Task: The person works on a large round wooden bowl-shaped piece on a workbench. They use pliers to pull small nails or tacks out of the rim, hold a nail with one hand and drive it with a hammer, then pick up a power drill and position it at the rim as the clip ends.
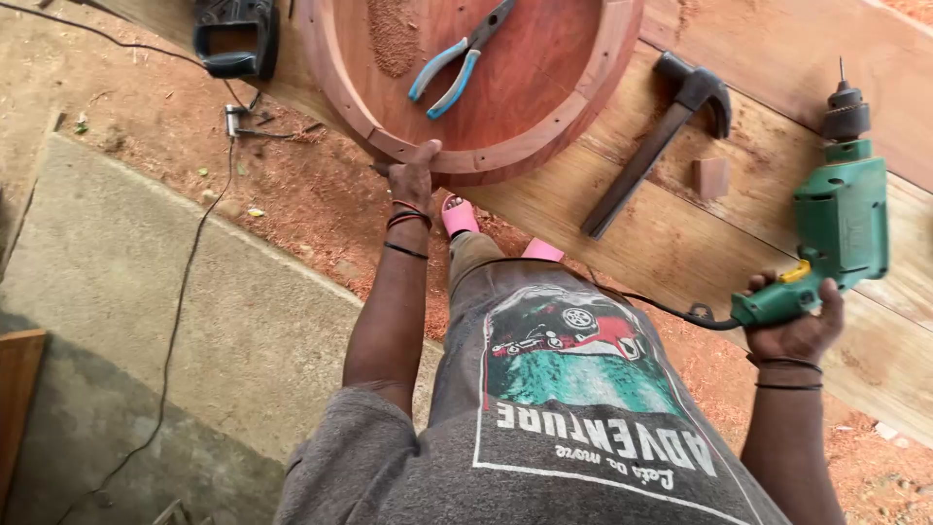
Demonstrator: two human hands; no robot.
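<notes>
My left hand (414,175) grips the near rim of a round reddish wooden piece (544,117) that lies on a plank workbench. My right hand (799,326) is closed on the handle of a green electric drill (841,219). The drill lies over the bench with its bit pointing away from me, and its black cord runs back toward my body. A pair of pliers with blue handles (452,63) rests inside the round piece next to a patch of sawdust.
A dark claw hammer (661,136) and a small wooden block (710,177) lie on the bench (680,253) between the round piece and the drill. A black power tool (236,37) sits at the top left. A thin cable (180,292) crosses the concrete floor.
</notes>
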